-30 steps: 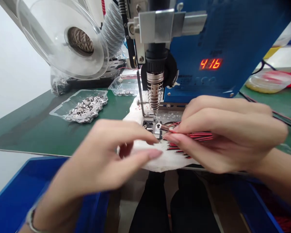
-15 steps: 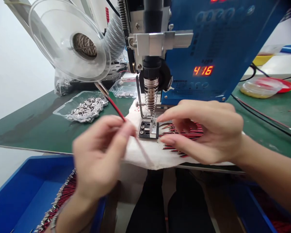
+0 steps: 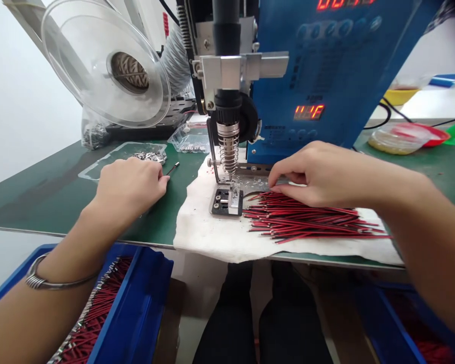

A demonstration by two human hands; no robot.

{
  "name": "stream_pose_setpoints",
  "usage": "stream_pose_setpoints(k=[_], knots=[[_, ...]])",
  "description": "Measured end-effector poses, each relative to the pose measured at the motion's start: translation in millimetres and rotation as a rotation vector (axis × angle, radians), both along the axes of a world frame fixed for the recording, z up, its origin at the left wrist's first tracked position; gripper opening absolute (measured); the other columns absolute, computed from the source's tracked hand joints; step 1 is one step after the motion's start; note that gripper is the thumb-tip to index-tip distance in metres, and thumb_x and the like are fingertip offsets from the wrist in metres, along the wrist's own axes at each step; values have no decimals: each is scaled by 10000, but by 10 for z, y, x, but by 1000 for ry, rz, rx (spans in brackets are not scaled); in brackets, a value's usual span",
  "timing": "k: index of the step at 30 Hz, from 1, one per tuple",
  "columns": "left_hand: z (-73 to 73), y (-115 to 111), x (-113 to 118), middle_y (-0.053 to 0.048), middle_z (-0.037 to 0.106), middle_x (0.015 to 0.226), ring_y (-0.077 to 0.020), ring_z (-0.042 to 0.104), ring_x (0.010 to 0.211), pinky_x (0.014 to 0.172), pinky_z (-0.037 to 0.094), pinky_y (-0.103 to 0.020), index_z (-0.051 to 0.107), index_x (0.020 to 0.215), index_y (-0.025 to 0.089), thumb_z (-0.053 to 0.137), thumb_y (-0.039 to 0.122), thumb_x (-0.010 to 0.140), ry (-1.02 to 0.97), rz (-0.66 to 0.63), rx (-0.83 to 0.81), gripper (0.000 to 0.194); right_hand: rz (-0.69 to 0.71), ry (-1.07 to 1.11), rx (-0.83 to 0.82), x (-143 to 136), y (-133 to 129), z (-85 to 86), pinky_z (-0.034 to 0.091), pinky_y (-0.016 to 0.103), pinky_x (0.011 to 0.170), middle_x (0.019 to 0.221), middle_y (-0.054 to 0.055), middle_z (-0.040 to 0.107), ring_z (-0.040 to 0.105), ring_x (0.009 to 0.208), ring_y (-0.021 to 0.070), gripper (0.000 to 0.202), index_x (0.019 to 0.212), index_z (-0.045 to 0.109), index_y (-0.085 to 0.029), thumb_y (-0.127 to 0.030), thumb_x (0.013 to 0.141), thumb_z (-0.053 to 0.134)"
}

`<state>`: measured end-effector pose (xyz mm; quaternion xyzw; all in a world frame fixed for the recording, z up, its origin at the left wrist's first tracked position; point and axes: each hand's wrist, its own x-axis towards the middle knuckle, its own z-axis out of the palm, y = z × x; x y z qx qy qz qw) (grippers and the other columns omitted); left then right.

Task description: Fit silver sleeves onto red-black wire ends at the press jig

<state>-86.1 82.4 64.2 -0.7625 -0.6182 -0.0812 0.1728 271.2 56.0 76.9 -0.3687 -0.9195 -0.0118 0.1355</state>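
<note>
My left hand (image 3: 132, 184) is closed beside the clear plastic tray of small silvery metal parts (image 3: 151, 154). From its fingertips sticks out a thin dark wire with a silvery tip (image 3: 173, 168); the rest is hidden by the hand. My right hand (image 3: 299, 174) pinches at the back edge of a pile of red-and-black wires (image 3: 307, 222), with thumb and forefinger together. The wire between them is mostly hidden. Left of the pile, a small metal fixture (image 3: 234, 199) on a black base sits under the spring-wrapped tip (image 3: 228, 146) of the machine.
A blue machine (image 3: 307, 65) with a red display stands behind. A clear spool (image 3: 106, 65) hangs at left. White cloth (image 3: 208, 232) lies under the wires. A blue bin (image 3: 136, 293) with wired metal parts is below left; another blue bin (image 3: 398, 323) is below right.
My left hand has moved left and away from the fixture to beside the tray. My right hand has moved back from the fixture to the wire pile, and its fingers have closed. The display has changed.
</note>
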Motion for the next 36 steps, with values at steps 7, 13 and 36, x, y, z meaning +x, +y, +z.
stream_pose_setpoints(k=[7, 13, 36], knots=[[13, -24, 36, -11, 322, 607, -148, 151, 598, 683, 175, -343, 454, 603, 241, 647, 756, 718, -52, 68, -46, 562, 18, 15, -54, 57, 32, 11, 414, 341, 618, 595, -41, 624, 516, 520, 155, 187, 932, 858, -298, -233, 905, 684], [231, 20, -163, -36, 482, 784, -305, 470, 855, 770, 193, -376, 669, 1172, 316, 377, 786, 923, -259, 236, 249, 606, -68, -81, -275, 83, 4, 142, 386, 295, 489, 609, -38, 627, 541, 482, 138, 147, 911, 837, -286, -310, 885, 694], [233, 567, -784, -8, 717, 823, -268, 614, 880, 804, 379, -336, 779, 904, 228, 711, 549, 785, -227, 239, -317, 349, -150, -128, -379, 146, 115, 65, 370, 322, 505, 644, -14, 664, 579, 504, 155, 201, 892, 826, -282, -442, 896, 704]])
